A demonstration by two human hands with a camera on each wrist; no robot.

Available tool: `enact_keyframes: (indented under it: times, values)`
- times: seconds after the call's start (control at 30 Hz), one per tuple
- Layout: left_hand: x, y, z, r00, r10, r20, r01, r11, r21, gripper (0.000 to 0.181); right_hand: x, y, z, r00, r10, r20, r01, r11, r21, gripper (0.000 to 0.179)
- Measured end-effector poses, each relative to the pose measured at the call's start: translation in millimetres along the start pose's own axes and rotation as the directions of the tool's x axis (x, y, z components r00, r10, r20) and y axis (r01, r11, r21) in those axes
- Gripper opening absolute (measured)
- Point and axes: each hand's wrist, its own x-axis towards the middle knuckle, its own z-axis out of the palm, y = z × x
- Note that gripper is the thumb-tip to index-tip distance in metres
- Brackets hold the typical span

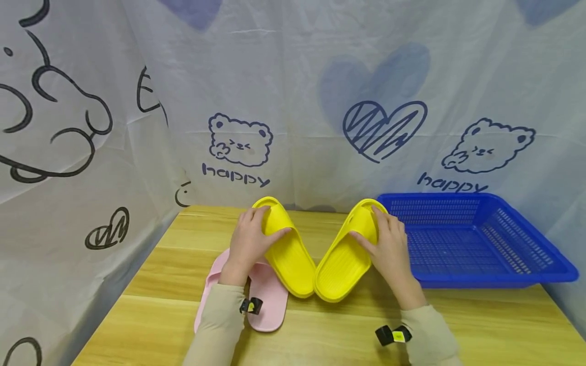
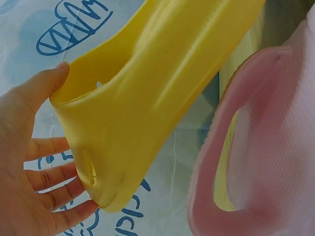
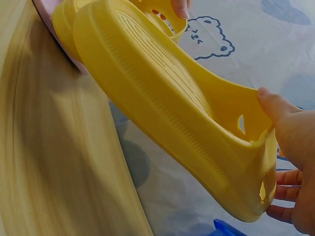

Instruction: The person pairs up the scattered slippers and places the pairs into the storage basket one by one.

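My left hand (image 1: 247, 240) grips one yellow slipper (image 1: 293, 267) by its strap end, thumb on the strap's edge and fingers along the toe side. The other yellow slipper (image 1: 341, 272) is held the same way by my right hand (image 1: 391, 249). Both slippers stand tilted in a V, toes apart and heels meeting in the middle. In the right wrist view, the slipper (image 3: 162, 113) shows cut-out holes near its toe. Beneath my left forearm lie pink slippers (image 1: 270, 307), partly hidden by the wrist and sleeve; one looms close in the left wrist view.
A blue plastic basket (image 1: 450, 249) with mesh sides stands at the table's back right, just beyond my right hand. The wood-grain table (image 1: 151, 305) ends at a white printed cloth (image 1: 302, 168) behind and on the left.
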Motion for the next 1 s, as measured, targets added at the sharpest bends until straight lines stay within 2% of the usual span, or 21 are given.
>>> enact_keyframes:
  times: [0.47,0.77,1.0]
  values:
    - [-0.5,-1.3,-3.1,0.996,-0.083,0.012,0.083,0.996,-0.006,0.081,8.3,-9.1,3.3,0.997,0.063,-0.052,-0.062,0.997,0.035,0.078]
    - [-0.1,-4.0,-0.3,0.989,-0.148,0.009,0.148,0.989,-0.024,0.085,11.6,-17.1,1.4,0.987,0.157,-0.03,-0.156,0.986,0.055,0.081]
    - [0.8,-2.7,-2.3,0.985,-0.173,0.025,0.174,0.985,-0.017,0.086,12.1,-19.5,0.4,0.977,0.213,-0.026,-0.211,0.976,0.062,0.083]
